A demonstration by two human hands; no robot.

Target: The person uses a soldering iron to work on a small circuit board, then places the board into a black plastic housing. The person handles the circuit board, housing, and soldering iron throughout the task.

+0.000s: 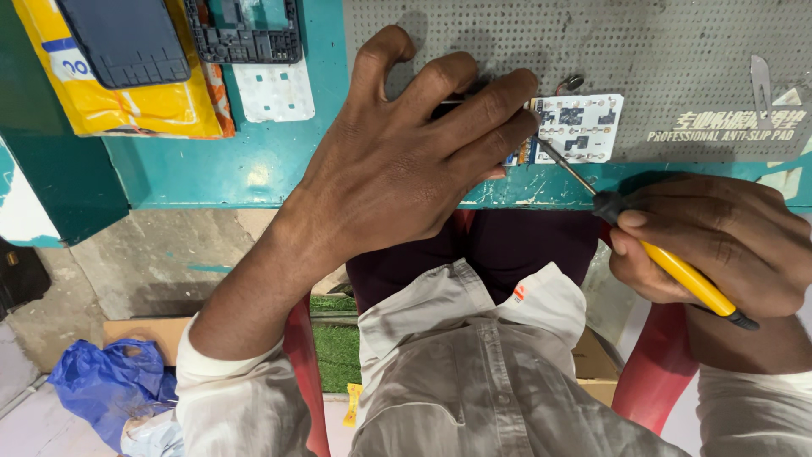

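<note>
Teal workbench (254, 169) w/ grey perforated anti-slip mat (677, 59), seen from above.
Left hand (397, 161) spread, fingertips pressing small circuit board (579, 127) at mat's near edge; right hand (719, 245) clamped on yellow-handled soldering iron (677, 269), tip touching board's left side. Hands apart.

Left hand (406, 161) palm down, fingers spread and pressing, right hand (719, 245) curled in a pen-like grip

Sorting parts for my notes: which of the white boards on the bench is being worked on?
The white board on the grey mat, under the left hand; the other lies untouched.
</note>
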